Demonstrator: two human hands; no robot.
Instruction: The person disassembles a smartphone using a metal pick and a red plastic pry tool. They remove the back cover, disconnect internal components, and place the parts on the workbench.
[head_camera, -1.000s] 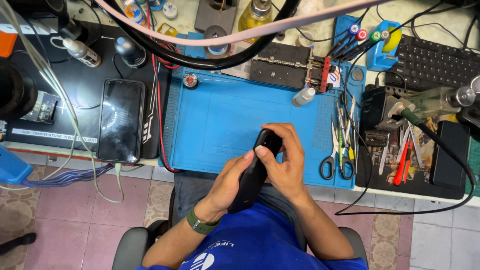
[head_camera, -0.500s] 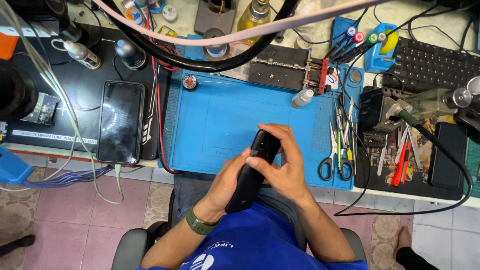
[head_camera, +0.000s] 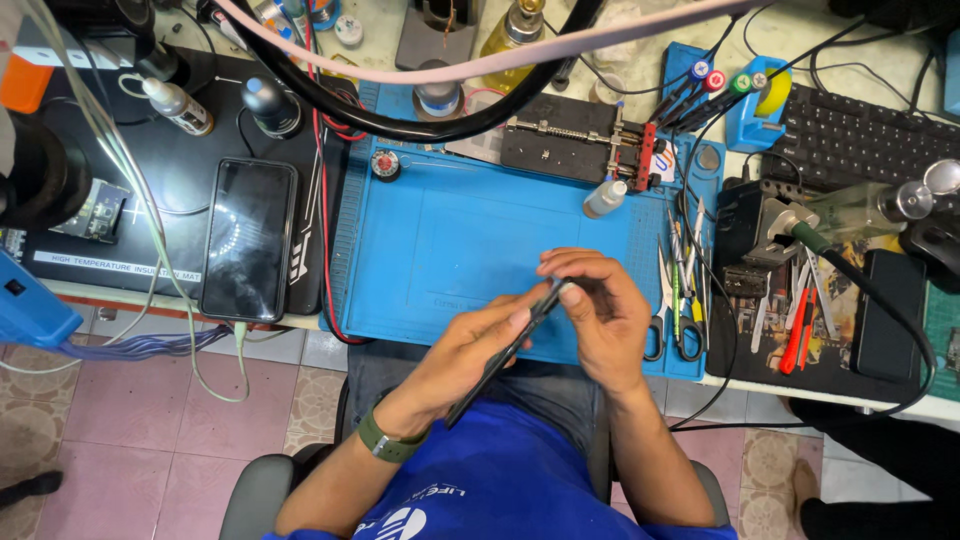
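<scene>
Both hands meet over the near edge of the blue work mat (head_camera: 470, 250); the left hand (head_camera: 480, 345) is curled around the lower part of a dark phone (head_camera: 505, 350), which is turned edge-on and tilted so that its top points away from the person; the right hand (head_camera: 600, 310) pinches that top end between thumb and fingertips. The phone sits above the person's lap, just off the front of the counter (head_camera: 880, 395). A green band wraps the left wrist.

On the black mat (head_camera: 150, 200) to the left lies a second phone (head_camera: 248, 240), face up, its dark screen catching a ring of light; a white strip of print runs along that mat's near edge. A small white bottle (head_camera: 604, 198) stands on the blue mat; scissors and tweezers (head_camera: 680, 300) lie at its right edge; a blue tape dispenser (head_camera: 757, 105) holds a yellow roll.
</scene>
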